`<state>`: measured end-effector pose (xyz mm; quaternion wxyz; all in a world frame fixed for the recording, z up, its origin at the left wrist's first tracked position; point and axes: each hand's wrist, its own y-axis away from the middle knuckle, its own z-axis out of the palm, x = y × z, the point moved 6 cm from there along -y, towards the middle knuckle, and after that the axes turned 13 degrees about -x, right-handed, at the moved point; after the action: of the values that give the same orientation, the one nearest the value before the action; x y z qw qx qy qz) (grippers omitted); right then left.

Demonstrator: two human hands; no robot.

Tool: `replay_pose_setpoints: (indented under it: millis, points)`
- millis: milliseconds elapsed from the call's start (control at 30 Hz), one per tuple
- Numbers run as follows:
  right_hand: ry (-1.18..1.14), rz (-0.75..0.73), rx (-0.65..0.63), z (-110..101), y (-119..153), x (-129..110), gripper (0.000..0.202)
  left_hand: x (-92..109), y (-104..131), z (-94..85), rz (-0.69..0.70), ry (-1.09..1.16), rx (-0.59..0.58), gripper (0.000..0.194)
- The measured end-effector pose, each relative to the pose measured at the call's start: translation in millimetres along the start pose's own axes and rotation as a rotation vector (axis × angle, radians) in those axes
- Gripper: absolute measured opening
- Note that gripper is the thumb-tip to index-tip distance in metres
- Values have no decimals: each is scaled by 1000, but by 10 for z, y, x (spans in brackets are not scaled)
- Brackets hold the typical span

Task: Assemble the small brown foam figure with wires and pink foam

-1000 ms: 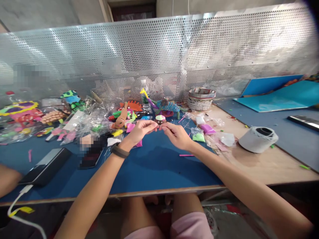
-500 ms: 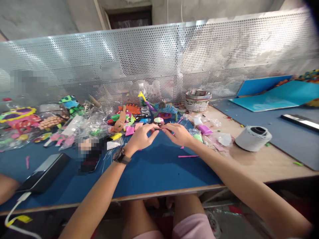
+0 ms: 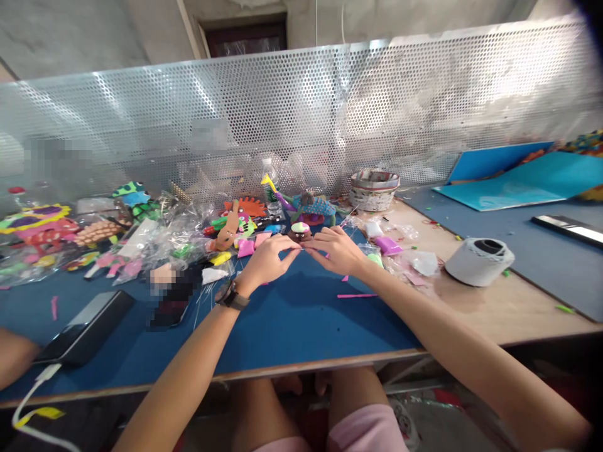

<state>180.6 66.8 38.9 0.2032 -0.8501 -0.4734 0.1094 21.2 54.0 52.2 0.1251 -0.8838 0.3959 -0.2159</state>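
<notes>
Both hands meet over the blue mat point(image 3: 301, 320), fingertips almost touching. My left hand point(image 3: 272, 256), with a watch on its wrist, pinches thumb and forefinger together. My right hand point(image 3: 340, 252) is closed in a pinch too, its other fingers curled. What lies between the fingertips is too small to make out. Just behind them stands a small dark brown clay figure point(image 3: 299, 234) with white eyes and a pale green and pink top. A pink clay strip point(image 3: 355, 295) lies on the mat near my right wrist.
Clay animals and plastic bags point(image 3: 174, 232) crowd the left and back. A phone point(image 3: 172, 301) and a power bank point(image 3: 89, 326) with a cable lie left. To the right are a purple clay packet point(image 3: 388, 245), a woven basket point(image 3: 374, 189) and a white roll point(image 3: 479, 261). Another person's arm point(image 3: 14, 358) shows at far left.
My right fingers have lifted and curled a little more. The dark bit seen between the fingertips before no longer shows clearly. My left hand has hardly moved.
</notes>
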Motion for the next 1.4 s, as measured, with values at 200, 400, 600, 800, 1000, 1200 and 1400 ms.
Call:
replay_pose_setpoints:
  millis: [200, 400, 600, 800, 1000, 1200, 1400]
  points:
    - [-14, 15, -27, 78, -8, 14, 30, -48, 7, 23, -63, 1, 10, 16]
    - [-14, 39, -39, 82, -6, 3, 29, -29, 6, 33, -91, 14, -7, 16]
    - [-4, 44, -57, 105, -6, -2, 29, -86, 10, 74, -128, 51, -58, 18]
    - [9, 43, -63, 124, -6, -20, 30, -141, 22, 105, -157, 61, -98, 17]
    - [45, 36, -65, 150, -9, -48, 27, -148, 30, 132, -160, 4, -134, 16]
    - [52, 23, -92, 208, -20, -92, 24, -150, 59, 166, -175, -63, -182, 17]
    - [41, 45, -74, 191, -24, -73, 23, -207, 52, 168, -163, 4, -161, 18]
